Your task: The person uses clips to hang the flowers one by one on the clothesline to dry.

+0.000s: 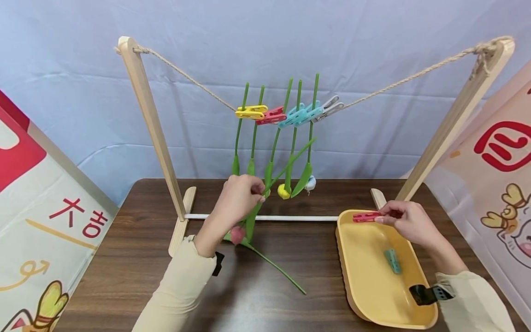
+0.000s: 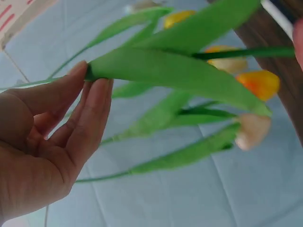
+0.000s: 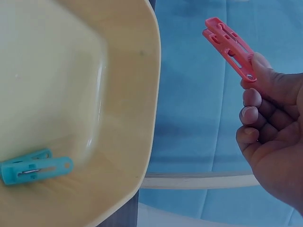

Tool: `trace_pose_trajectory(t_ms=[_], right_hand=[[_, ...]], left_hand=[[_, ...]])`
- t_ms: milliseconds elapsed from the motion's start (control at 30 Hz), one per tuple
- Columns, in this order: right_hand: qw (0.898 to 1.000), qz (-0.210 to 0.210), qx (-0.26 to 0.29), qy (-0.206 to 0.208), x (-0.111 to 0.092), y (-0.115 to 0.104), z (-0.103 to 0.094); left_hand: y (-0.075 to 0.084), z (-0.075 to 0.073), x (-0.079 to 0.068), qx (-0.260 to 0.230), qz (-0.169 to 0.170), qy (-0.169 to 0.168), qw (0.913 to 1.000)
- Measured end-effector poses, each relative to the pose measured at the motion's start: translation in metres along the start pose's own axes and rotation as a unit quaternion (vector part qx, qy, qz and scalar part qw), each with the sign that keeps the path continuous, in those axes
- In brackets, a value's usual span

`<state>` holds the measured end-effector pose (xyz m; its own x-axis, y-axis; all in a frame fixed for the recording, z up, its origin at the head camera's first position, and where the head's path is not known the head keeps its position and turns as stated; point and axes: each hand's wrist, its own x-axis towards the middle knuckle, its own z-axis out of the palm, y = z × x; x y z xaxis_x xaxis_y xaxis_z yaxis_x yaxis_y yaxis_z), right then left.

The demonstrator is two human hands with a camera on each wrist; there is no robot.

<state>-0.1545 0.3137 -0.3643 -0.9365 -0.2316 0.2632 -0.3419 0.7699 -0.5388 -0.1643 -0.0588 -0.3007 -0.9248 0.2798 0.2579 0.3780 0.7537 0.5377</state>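
My left hand (image 1: 240, 196) pinches an artificial tulip (image 2: 175, 71) where its green leaves meet the stem. Its stem slants up to the right in the head view, and a pink bloom (image 1: 237, 234) shows below the wrist. Over the far end of a yellow tray, my right hand (image 1: 408, 220) pinches a red clothespin (image 3: 230, 49) by one end, between thumb and forefinger. Several tulips (image 1: 272, 152) hang blooms down from a twine rope (image 1: 184, 76), held by yellow (image 1: 250, 112), red (image 1: 271, 115), light blue (image 1: 296, 115) and grey clothespins (image 1: 329, 109).
Inside the yellow tray (image 1: 350, 276) lies a teal clothespin (image 1: 392, 261). Another green stem (image 1: 278, 269) lies on the brown table (image 1: 315, 258), partly hidden by my left arm. Wooden posts (image 1: 151, 120) carry the rope, and a white rod (image 1: 298, 218) joins them low down.
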Motion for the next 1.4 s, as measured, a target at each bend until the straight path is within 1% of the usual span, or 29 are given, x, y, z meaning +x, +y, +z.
trace_pose_trajectory(t_ms=[100,267,433,700,800,900,1033,1200,1300,1400], right_hand=[[1.000,-0.001,0.001,0.001,0.000,0.000,0.001],[1.000,-0.014,0.002,0.004,0.002,-0.001,0.003],[1.000,-0.024,-0.002,0.005,0.003,-0.003,0.003],[1.000,-0.025,-0.008,0.004,0.006,-0.007,-0.003],[1.000,-0.021,-0.009,0.000,0.008,-0.009,-0.007],[0.999,-0.026,-0.022,0.003,0.013,-0.014,-0.014],[0.998,-0.038,-0.046,0.021,0.023,-0.026,-0.029],[0.998,-0.038,-0.033,0.046,0.042,-0.053,-0.053],[0.996,-0.027,-0.022,0.079,0.053,-0.075,-0.068],[0.991,-0.033,-0.014,0.126,0.064,-0.100,-0.081]], left_hand=[[0.011,0.001,0.008,-0.014,0.007,0.002,0.9999],[0.027,0.008,0.023,-0.042,0.024,0.009,0.9988],[0.044,0.015,0.037,-0.056,0.031,0.010,0.9979],[0.069,0.023,0.059,-0.034,0.038,0.015,0.9986],[0.075,0.023,0.065,-0.031,0.036,0.020,0.9986],[0.078,0.023,0.069,-0.034,0.032,0.022,0.9987],[0.080,0.024,0.071,-0.039,0.021,0.021,0.9988],[0.082,0.025,0.072,-0.034,0.013,0.024,0.9991],[0.082,0.026,0.072,-0.032,0.010,0.026,0.9991],[0.082,0.027,0.072,-0.036,0.010,0.029,0.9989]])
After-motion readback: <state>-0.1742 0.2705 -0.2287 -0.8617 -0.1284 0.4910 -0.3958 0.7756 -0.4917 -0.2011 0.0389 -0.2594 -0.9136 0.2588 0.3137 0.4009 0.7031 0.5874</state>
